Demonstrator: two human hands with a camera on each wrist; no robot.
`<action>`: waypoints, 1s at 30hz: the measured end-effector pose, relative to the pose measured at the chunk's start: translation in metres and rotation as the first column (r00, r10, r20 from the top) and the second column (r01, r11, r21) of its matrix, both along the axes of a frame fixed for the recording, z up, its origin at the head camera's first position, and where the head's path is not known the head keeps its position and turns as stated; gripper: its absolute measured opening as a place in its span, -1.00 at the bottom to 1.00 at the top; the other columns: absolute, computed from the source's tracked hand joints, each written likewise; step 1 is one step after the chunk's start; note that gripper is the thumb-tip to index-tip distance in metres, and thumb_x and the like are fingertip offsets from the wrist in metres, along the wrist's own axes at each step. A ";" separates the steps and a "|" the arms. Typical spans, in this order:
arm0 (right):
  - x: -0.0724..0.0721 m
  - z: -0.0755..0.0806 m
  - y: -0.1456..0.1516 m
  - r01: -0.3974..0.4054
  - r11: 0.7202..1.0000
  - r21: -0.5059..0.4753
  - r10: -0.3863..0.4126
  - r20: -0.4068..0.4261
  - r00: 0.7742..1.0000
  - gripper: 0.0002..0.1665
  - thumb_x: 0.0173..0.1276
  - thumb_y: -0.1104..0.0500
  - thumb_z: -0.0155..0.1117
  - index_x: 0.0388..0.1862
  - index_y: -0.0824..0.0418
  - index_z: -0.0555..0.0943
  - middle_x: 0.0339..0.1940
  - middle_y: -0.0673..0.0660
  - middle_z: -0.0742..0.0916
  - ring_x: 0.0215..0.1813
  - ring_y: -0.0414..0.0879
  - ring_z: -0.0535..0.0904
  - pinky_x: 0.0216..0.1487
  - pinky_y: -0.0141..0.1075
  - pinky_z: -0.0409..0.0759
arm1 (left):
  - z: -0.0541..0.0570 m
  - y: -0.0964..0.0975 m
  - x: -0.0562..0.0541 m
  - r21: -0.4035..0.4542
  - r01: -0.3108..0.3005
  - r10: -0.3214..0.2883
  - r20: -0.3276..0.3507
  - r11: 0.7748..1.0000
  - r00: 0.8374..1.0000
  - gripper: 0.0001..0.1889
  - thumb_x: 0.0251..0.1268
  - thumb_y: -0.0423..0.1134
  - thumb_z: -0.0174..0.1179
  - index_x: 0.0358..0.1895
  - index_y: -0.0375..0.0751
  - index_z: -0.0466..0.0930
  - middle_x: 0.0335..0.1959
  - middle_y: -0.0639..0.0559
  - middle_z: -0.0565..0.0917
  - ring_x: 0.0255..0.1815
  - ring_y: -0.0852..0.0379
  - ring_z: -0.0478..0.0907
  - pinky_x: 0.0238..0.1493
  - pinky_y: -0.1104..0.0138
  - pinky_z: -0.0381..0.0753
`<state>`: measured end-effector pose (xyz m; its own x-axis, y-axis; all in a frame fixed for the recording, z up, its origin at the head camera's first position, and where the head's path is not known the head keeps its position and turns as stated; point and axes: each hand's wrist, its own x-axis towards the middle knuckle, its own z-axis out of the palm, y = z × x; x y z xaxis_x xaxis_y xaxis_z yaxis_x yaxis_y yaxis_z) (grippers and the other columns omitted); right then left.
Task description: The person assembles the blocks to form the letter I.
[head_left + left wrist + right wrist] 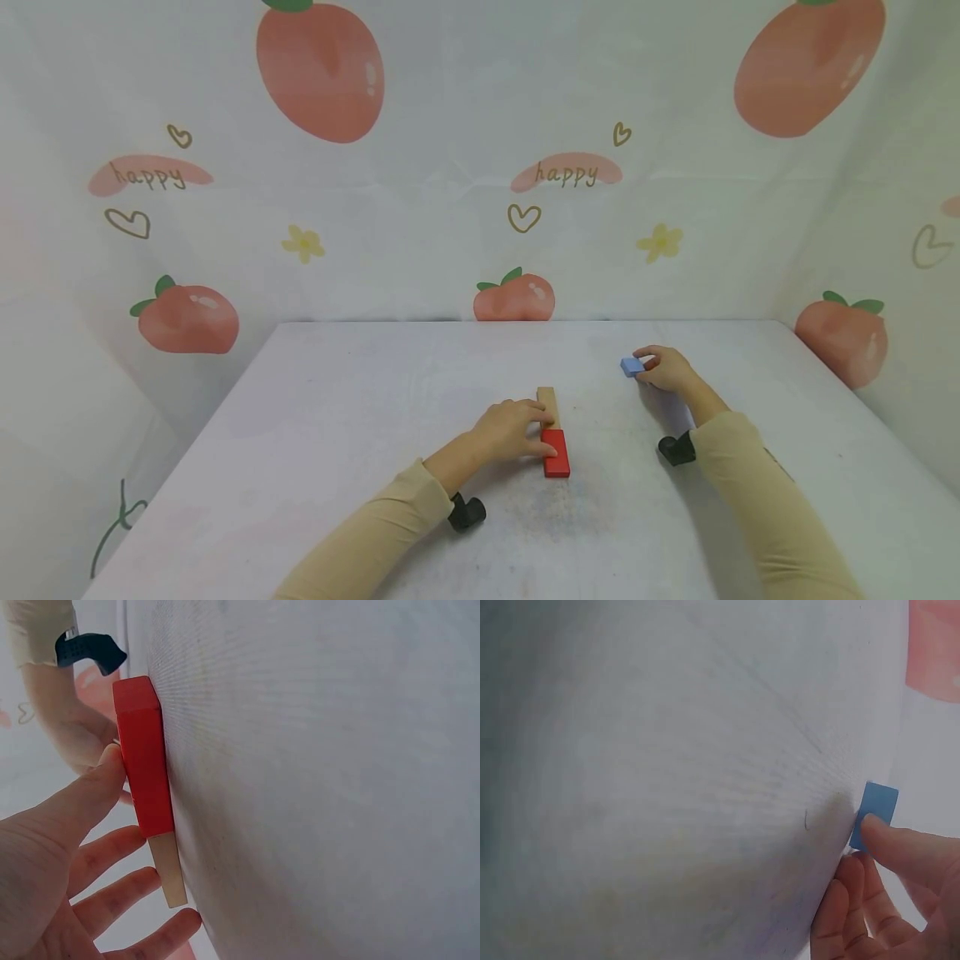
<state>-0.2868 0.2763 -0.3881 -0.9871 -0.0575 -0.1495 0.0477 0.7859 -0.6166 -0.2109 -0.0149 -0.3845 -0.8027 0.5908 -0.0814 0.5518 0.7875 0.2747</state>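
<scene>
A red block [556,454] lies lengthwise on the white table, end to end with a narrower plain wooden block [549,407] that points away from me. Over both pieces reaches my left hand [510,432]; its thumb rests against the red block and its spread, fairly straight fingers touch around the joint and the wooden block. Farther back and to the right, my right hand [667,369] pinches a small light-blue block [632,367] at its near end. The right wrist view shows the thumb on the face of that blue block [879,804], low at the table surface.
The white tabletop [360,400] carries faint smudges and runs back to a patterned white curtain [435,217] with peach prints. A dark wrist camera [468,513] sits under the left sleeve, another dark wrist camera [677,450] by the right.
</scene>
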 end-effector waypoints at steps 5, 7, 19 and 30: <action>0.000 0.000 0.000 0.013 1.000 0.002 -0.013 0.004 1.000 -0.45 0.21 0.30 0.21 0.17 0.44 0.37 0.00 0.48 0.54 -0.08 0.18 0.51 -0.16 -0.21 0.53 | 0.000 0.000 0.000 0.004 -0.004 0.004 0.009 1.000 1.000 -0.50 0.12 0.11 0.25 0.15 0.06 0.55 0.26 0.07 0.49 0.24 0.03 0.46 0.18 0.19 0.47; -0.001 0.000 0.000 0.023 1.000 -0.001 -0.023 0.010 1.000 -0.46 0.22 0.29 0.21 0.17 0.43 0.37 -0.01 0.46 0.54 -0.08 0.16 0.50 -0.17 -0.24 0.52 | 0.000 0.000 0.000 0.003 -0.005 0.005 0.013 1.000 1.000 -0.50 0.13 0.11 0.24 0.15 0.06 0.55 0.26 0.08 0.49 0.25 0.03 0.45 0.19 0.18 0.46; 0.002 0.003 -0.004 0.035 0.999 -0.012 -0.035 0.001 0.999 -0.47 0.20 0.28 0.26 0.13 0.44 0.39 -0.17 0.32 0.55 -0.20 0.00 0.46 -0.34 -0.42 0.41 | 0.000 0.000 0.000 0.002 -0.011 0.011 0.010 1.000 1.000 -0.50 0.12 0.12 0.24 0.14 0.06 0.55 0.26 0.08 0.49 0.24 0.03 0.46 0.17 0.19 0.47; 0.000 0.004 -0.006 0.030 0.999 -0.013 -0.030 -0.002 1.000 -0.46 0.19 0.26 0.27 0.13 0.42 0.40 -0.16 0.32 0.56 -0.15 0.05 0.45 -0.29 -0.38 0.39 | -0.001 0.000 0.000 0.011 -0.015 0.015 0.022 1.000 1.000 -0.49 0.13 0.11 0.24 0.16 0.06 0.54 0.27 0.07 0.48 0.25 0.02 0.44 0.17 0.16 0.47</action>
<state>-0.2868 0.2700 -0.3840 -0.9888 -0.0301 -0.1465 0.0692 0.7758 -0.6271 -0.2109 -0.0148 -0.3852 -0.8098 0.5794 -0.0927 0.5333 0.7926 0.2955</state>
